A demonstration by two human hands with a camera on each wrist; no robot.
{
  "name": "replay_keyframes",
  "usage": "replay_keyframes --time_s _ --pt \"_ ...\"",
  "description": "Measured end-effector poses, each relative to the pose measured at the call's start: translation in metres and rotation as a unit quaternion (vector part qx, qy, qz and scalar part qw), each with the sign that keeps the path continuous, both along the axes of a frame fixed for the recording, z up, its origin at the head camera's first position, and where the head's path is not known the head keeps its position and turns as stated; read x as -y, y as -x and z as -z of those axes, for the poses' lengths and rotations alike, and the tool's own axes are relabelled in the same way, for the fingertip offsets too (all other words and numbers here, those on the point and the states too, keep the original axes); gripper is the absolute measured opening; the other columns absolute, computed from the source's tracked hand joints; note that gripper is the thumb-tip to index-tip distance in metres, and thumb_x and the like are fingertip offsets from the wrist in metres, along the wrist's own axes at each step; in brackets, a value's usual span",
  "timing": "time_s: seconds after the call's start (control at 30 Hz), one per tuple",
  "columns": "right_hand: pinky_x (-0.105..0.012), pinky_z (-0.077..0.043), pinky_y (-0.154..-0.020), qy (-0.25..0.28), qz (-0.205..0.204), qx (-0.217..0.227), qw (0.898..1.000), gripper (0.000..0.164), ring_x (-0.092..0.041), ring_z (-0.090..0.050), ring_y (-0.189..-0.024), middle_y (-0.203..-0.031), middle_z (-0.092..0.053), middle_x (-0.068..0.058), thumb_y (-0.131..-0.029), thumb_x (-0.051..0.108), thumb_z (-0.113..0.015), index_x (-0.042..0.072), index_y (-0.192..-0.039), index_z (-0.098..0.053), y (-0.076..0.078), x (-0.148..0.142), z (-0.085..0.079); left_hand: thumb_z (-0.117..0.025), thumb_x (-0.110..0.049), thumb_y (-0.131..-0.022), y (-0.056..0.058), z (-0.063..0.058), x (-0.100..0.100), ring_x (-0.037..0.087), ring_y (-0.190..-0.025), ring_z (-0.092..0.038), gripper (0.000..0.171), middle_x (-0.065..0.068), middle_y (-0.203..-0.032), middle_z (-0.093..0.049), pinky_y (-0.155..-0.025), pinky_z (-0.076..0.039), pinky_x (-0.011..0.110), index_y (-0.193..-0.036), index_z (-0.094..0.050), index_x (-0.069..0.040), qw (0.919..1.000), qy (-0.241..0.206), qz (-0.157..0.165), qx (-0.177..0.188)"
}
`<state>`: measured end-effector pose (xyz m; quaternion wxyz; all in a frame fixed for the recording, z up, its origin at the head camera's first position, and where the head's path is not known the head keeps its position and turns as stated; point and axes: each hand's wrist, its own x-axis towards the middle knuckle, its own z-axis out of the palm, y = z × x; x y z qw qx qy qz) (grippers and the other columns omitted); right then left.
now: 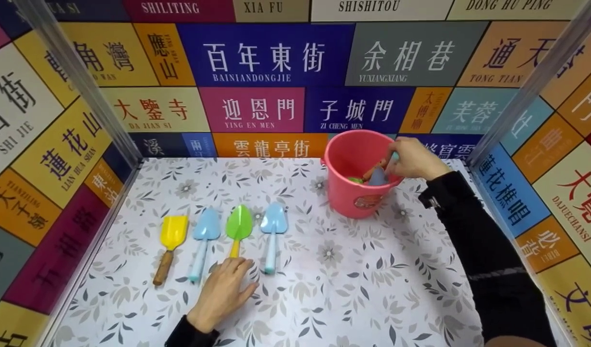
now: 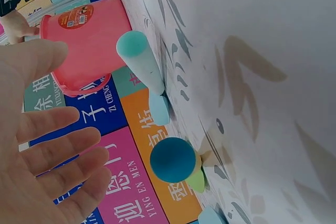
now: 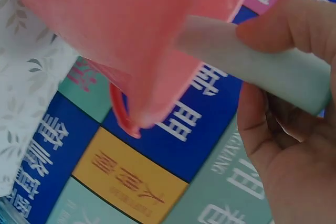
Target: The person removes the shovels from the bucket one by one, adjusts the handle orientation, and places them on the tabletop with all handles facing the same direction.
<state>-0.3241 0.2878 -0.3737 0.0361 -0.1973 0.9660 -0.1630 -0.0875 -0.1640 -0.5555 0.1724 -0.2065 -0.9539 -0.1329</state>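
Note:
My right hand (image 1: 413,158) is at the rim of a pink bucket (image 1: 341,195). It pinches the pale handle of a toy trowel (image 3: 257,69), whose grey-blue blade points down into the bucket. My left hand (image 1: 224,291) lies low over the table, fingers spread and holding nothing, right at the handle end of a green trowel (image 1: 239,222). In the left wrist view, that handle shows a dark teal end. Light blue trowels flank the green one, one on the left (image 1: 207,225) and one on the right (image 1: 274,220). A yellow shovel (image 1: 174,231) with a brown handle is leftmost.
Inside the bucket, a brown handle (image 1: 372,169) and a bit of green show. The white leaf-patterned tabletop (image 1: 334,289) is enclosed by panels of coloured signs (image 1: 261,58) at the back and sides. Clear strips (image 1: 521,86) run along the corners.

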Motion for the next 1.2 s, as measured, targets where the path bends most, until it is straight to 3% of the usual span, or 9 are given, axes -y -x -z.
replay_keyframes --time_s 0.2,0.4,0.6,0.8,1.1,1.2 --pt "-0.06 -0.056 -0.093 0.019 0.009 -0.04 0.999 0.024 -0.045 -0.063 -0.105 -0.117 -0.066 -0.03 -0.094 0.011 -0.086 -0.005 -0.107 -0.073 -0.021 -0.008 -0.021 -0.096 -0.025 -0.088 0.0 0.001 -0.001 0.029 -0.111 -0.073 0.048 0.011 -0.121 -0.077 -0.092 -0.063 0.046 -0.127 -0.076 -0.007 1.0 -0.001 -0.001 0.002" --pt "-0.062 -0.057 -0.095 0.02 0.022 -0.057 0.998 0.019 -0.045 -0.06 -0.105 -0.121 -0.064 -0.03 -0.097 0.004 -0.078 -0.006 -0.112 -0.073 -0.041 -0.013 -0.043 -0.097 -0.024 -0.086 -0.001 0.0 -0.001 0.027 -0.11 -0.072 0.048 0.011 -0.121 -0.076 -0.091 -0.063 0.045 -0.126 -0.076 -0.006 0.9999 -0.004 0.007 -0.014" --pt "-0.054 -0.054 -0.086 0.031 -0.001 -0.095 0.995 0.021 -0.042 -0.06 -0.098 -0.119 -0.065 -0.03 -0.093 -0.001 -0.072 -0.006 -0.113 -0.074 -0.058 -0.019 -0.059 -0.098 -0.024 -0.085 -0.002 0.0 -0.001 0.026 -0.107 -0.072 0.049 0.011 -0.119 -0.076 -0.089 -0.063 0.043 -0.125 -0.076 -0.005 0.9994 -0.004 0.014 -0.032" --pt "-0.039 -0.047 -0.081 0.034 -0.01 -0.125 0.992 0.019 -0.036 -0.059 -0.094 -0.117 -0.069 -0.026 -0.092 -0.002 -0.075 -0.004 -0.111 -0.075 -0.076 -0.022 -0.071 -0.097 -0.025 -0.086 -0.002 0.0 -0.002 0.026 -0.107 -0.072 0.048 0.011 -0.12 -0.077 -0.09 -0.063 0.043 -0.126 -0.076 -0.006 0.9996 -0.005 0.012 -0.023" --pt "-0.012 -0.036 -0.083 0.057 -0.026 -0.184 0.981 0.018 -0.029 -0.06 -0.09 -0.109 -0.072 -0.02 -0.087 -0.009 -0.08 -0.001 -0.103 -0.077 -0.107 -0.028 -0.075 -0.097 -0.025 -0.086 -0.003 0.0 -0.002 0.027 -0.108 -0.072 0.048 0.011 -0.119 -0.077 -0.091 -0.063 0.045 -0.125 -0.077 -0.006 0.9997 -0.009 0.012 -0.02" --pt "-0.009 -0.036 -0.083 0.062 -0.038 -0.193 0.979 0.021 -0.027 -0.061 -0.09 -0.108 -0.073 -0.019 -0.084 -0.011 -0.081 0.001 -0.101 -0.077 -0.115 -0.03 -0.073 -0.097 -0.025 -0.086 -0.003 -0.001 -0.003 0.027 -0.108 -0.073 0.048 0.011 -0.119 -0.077 -0.092 -0.063 0.045 -0.126 -0.076 -0.006 0.9997 -0.009 0.011 -0.019"
